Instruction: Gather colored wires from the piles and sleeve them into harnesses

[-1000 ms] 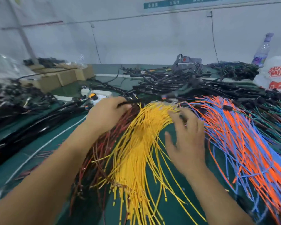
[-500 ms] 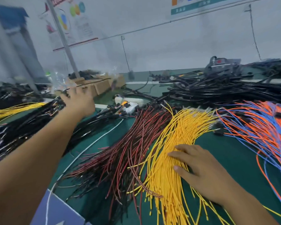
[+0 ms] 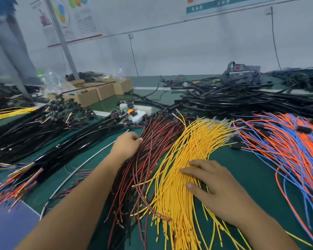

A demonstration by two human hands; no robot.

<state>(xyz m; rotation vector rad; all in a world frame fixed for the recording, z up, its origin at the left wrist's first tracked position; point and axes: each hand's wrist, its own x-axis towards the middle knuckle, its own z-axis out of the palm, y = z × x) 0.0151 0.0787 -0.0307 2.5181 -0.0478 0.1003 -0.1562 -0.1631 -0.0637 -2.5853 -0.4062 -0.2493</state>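
Frame centre, green tabletop (image 3: 251, 170): two hands. Left hand (image 3: 126, 145), fingers curled, grips dark red thin wires (image 3: 152, 141). Right hand (image 3: 213, 186) lies flat, fingers spread, on glossy yellow wire pile (image 3: 192, 141). Orange-blue wire pile (image 3: 287, 141) right.

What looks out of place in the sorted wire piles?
A few dark red wires curl out of the dark red wire pile and lie across the yellow wire pile, near its lower left edge. Otherwise the colours stay separate. The right hand rests on the yellow pile.
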